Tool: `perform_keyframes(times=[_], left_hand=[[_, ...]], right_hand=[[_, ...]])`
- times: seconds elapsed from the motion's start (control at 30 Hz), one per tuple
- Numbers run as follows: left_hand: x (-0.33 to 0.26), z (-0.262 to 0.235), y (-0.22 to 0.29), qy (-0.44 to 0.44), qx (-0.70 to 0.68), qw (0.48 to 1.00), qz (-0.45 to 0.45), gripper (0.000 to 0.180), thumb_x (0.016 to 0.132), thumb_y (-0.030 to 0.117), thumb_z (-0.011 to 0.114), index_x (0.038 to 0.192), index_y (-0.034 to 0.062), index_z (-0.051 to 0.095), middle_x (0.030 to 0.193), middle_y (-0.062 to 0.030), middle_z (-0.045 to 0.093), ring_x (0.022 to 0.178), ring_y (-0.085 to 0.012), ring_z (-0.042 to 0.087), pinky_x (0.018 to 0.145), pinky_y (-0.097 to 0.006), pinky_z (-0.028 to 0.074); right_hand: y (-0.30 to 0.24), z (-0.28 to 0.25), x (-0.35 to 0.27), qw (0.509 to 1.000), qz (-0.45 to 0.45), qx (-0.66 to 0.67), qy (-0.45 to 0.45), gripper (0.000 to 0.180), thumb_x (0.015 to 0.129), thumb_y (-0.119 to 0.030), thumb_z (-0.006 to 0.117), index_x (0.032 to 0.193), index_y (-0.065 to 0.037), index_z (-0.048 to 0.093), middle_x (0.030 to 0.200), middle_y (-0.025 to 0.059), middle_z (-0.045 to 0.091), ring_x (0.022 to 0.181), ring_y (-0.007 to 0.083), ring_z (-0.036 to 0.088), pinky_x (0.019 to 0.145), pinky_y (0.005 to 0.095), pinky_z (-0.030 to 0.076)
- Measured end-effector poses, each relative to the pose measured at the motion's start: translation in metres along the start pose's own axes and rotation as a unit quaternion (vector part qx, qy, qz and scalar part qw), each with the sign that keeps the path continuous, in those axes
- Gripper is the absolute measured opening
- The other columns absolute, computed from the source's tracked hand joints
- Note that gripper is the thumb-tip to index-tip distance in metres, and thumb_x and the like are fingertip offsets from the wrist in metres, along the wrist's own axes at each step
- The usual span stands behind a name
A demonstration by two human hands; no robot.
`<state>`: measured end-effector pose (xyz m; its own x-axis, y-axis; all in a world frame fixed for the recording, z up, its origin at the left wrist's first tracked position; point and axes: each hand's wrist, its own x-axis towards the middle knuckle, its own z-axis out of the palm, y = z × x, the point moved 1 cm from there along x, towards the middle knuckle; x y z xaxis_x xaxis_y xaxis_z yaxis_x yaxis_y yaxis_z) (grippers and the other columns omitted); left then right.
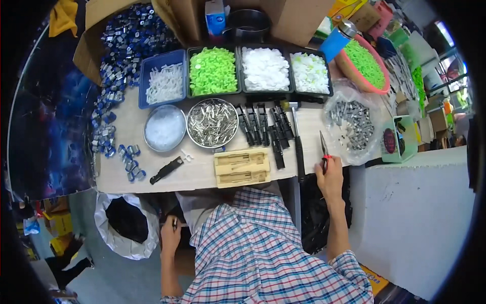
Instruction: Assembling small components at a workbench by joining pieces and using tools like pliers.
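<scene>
Crowding the back edge of a pale worktable (131, 126), four trays are sitting in a row: a blue tray of white plastic pieces (163, 81), a black tray of bright green caps (213, 71), a black tray of white caps (265, 69) and a black tray of pale green-white caps (310, 73). Just in front of them, two round metal bowls are standing side by side, one holding clear bits (164, 127) and one holding small metal pins (212, 122). A row of black handles (263, 126) is lying toward the right edge, and a wooden jig (242, 167) is resting at the front edge, with a single black piece (166, 169) lying to its left. Blue and silver parts (114, 76) are spilling from a cardboard box along the left edge, and a clear bag of grey metal parts (352, 124) is slumping over the right edge.

From the head view, the right hand (330, 177) is closing around the red grips of a pair of needle-nose pliers (323, 147) at the front right corner, tips pointing toward the back. The left hand (170, 235) is hanging below the front edge, fingers curling around a small dark part (174, 223), beside a white sack (124, 228) on the floor.
</scene>
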<state>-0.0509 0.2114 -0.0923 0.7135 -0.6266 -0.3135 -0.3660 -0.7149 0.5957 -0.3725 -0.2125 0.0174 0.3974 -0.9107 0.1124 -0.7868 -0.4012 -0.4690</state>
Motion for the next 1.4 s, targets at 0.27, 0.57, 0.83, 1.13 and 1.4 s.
perform_keyframes(times=[0.27, 0.57, 0.83, 1.13, 1.4], left_hand=[[-0.094, 0.106, -0.187, -0.250, 0.287, 0.893, -0.241, 0.032, 0.091, 0.018, 0.066, 0.120, 0.0051, 0.057, 0.120, -0.0203, 0.066, 0.108, -0.0402, 0.067, 0.093, -0.050, 0.056], [-0.079, 0.082, -0.140, 0.073, 0.237, 0.958, -0.145, 0.031, 0.089, 0.006, 0.065, 0.118, 0.0020, 0.055, 0.117, -0.0178, 0.059, 0.106, -0.0374, 0.063, 0.088, -0.046, 0.053], [0.021, 0.000, 0.162, 0.215, -0.090, 0.925, 0.301, 0.022, 0.086, -0.007, 0.067, 0.107, 0.0006, 0.068, 0.101, -0.0168, 0.069, 0.091, -0.0339, 0.068, 0.081, -0.039, 0.054], [0.078, 0.093, 0.351, 0.119, 0.047, 0.875, 0.467, 0.028, 0.081, 0.022, 0.076, 0.098, 0.0015, 0.067, 0.103, -0.0134, 0.063, 0.109, -0.0311, 0.058, 0.088, -0.042, 0.045], [0.077, 0.123, 0.342, 0.120, 0.173, 0.880, 0.425, 0.020, 0.076, 0.019, 0.074, 0.086, 0.0038, 0.065, 0.103, -0.0121, 0.061, 0.108, -0.0307, 0.056, 0.085, -0.041, 0.044]], right_hand=[[-0.031, 0.004, 0.099, 0.980, -0.156, -0.058, 0.113, 0.017, 0.090, -0.008, 0.066, 0.106, -0.001, 0.065, 0.117, 0.0188, 0.066, 0.105, 0.0385, 0.064, 0.090, 0.0466, 0.051], [-0.010, 0.059, 0.174, 0.952, -0.188, -0.208, 0.122, 0.008, 0.089, -0.009, 0.065, 0.094, -0.006, 0.059, 0.093, 0.0123, 0.060, 0.087, 0.0355, 0.063, 0.073, 0.0481, 0.053], [-0.017, 0.048, 0.164, 0.923, -0.261, -0.246, 0.139, 0.007, 0.084, -0.005, 0.061, 0.090, -0.005, 0.057, 0.091, 0.0122, 0.059, 0.087, 0.0321, 0.062, 0.070, 0.0436, 0.053], [-0.012, 0.047, 0.167, 0.942, -0.254, -0.198, 0.096, 0.007, 0.091, -0.009, 0.062, 0.095, -0.005, 0.058, 0.095, 0.0141, 0.060, 0.088, 0.0348, 0.061, 0.075, 0.0468, 0.051], [-0.004, 0.046, 0.171, 0.955, -0.243, -0.154, 0.071, 0.007, 0.093, -0.010, 0.062, 0.094, -0.006, 0.057, 0.090, 0.0137, 0.062, 0.085, 0.0354, 0.062, 0.073, 0.0479, 0.049]])
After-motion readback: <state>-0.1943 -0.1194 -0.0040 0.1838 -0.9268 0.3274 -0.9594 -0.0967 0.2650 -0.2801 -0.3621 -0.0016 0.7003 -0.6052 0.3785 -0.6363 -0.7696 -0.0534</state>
